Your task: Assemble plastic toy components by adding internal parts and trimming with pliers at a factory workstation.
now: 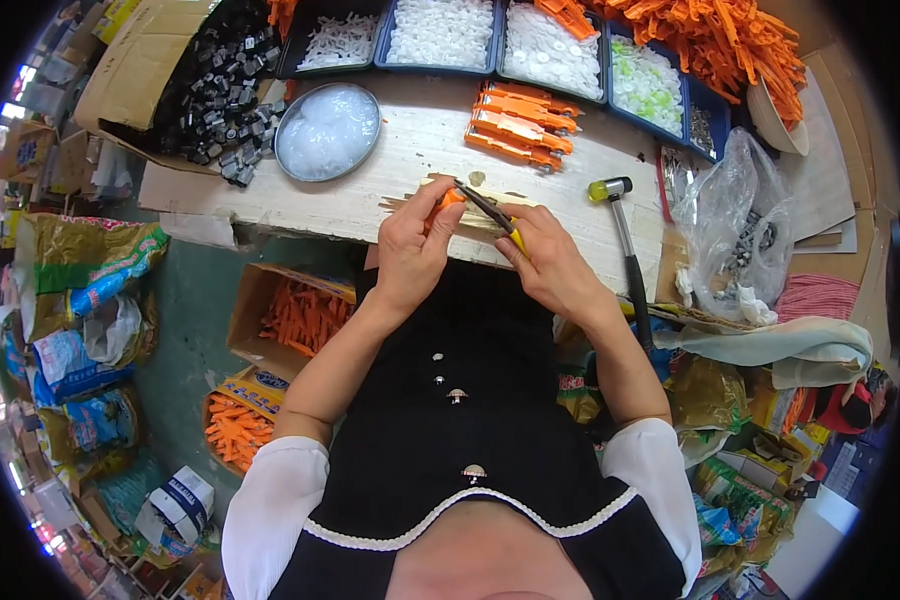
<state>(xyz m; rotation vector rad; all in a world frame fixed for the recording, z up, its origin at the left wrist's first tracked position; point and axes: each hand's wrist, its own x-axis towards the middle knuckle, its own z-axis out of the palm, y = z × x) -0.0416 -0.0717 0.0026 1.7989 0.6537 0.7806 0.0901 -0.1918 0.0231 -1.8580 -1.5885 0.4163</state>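
Observation:
My left hand (410, 250) pinches a small orange plastic piece (449, 198) at the near edge of the wooden workbench (390, 150). My right hand (550, 262) grips a thin dark tool with a yellow handle (490, 210), whose tip touches the orange piece. Both hands meet just over the bench edge, above my black top. A row of finished orange pieces (520, 125) lies on the bench just beyond my hands.
A hammer (625, 235) lies to the right of my hands. A round metal bowl of clear bits (327, 130), black parts (220, 100), blue trays of white parts (440, 35), an orange heap (730, 40) and a plastic bag (735, 220) crowd the bench. Boxes of orange parts (300, 315) sit below left.

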